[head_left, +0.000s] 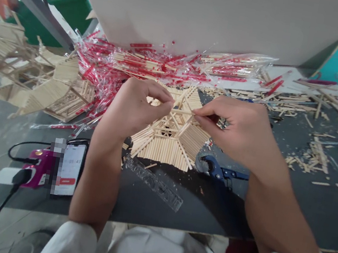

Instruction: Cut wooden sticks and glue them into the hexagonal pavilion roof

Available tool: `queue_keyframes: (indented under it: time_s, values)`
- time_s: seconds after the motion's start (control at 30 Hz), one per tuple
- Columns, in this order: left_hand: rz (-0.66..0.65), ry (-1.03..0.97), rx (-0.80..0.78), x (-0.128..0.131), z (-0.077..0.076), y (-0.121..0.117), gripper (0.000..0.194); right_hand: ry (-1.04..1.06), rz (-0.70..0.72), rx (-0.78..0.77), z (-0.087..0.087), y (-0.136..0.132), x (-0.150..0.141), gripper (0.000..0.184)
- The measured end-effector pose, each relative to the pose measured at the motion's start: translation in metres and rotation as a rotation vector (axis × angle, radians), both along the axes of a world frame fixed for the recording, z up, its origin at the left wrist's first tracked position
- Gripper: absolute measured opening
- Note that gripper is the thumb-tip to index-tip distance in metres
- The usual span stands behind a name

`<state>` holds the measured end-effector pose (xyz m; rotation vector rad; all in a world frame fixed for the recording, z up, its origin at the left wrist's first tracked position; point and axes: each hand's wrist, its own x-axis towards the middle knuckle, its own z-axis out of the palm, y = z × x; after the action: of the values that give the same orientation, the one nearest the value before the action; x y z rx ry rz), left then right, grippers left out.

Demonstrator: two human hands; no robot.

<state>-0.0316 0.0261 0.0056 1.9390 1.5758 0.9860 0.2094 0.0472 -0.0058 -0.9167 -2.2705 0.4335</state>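
A short wooden stick (182,112) lies level between my two hands, over the top of a model roof (165,149) built from many thin sticks. My left hand (141,107) pinches the stick's left end between thumb and forefinger. At the other end, my right hand (229,126) grips it with the thumb and fingertips. Below the stick, an open frame of crossed sticks rises from the roof's middle; my hands cover parts of its sides. The roof's slatted panels flare outward and rest on the dark table.
A clear ruler (155,182) and a blue-handled cutter (222,172) lie in front. Behind are plastic-wrapped stick bundles (166,63). Stick scraps (316,155) litter the right. On the left are a phone (70,166), a purple power strip (37,167) with cables, and another stick model (40,79).
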Motion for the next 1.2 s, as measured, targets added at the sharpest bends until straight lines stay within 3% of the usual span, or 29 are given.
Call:
queue_keyframes:
  time_s: [0.8,1.07,1.2]
  values:
    - [-0.019,0.082,0.060,-0.001,0.005,-0.007,0.015,-0.100,-0.015,0.031,0.006,0.000,0.003,0.012]
    - [-0.194,0.311,0.155,-0.009,0.014,-0.016,0.028,-0.085,0.030,0.028,0.005,0.002,0.003,0.013]
    - [-0.152,0.426,0.173,-0.008,0.013,-0.023,0.044,-0.073,0.026,-0.005,0.003,0.003,0.004,0.015]
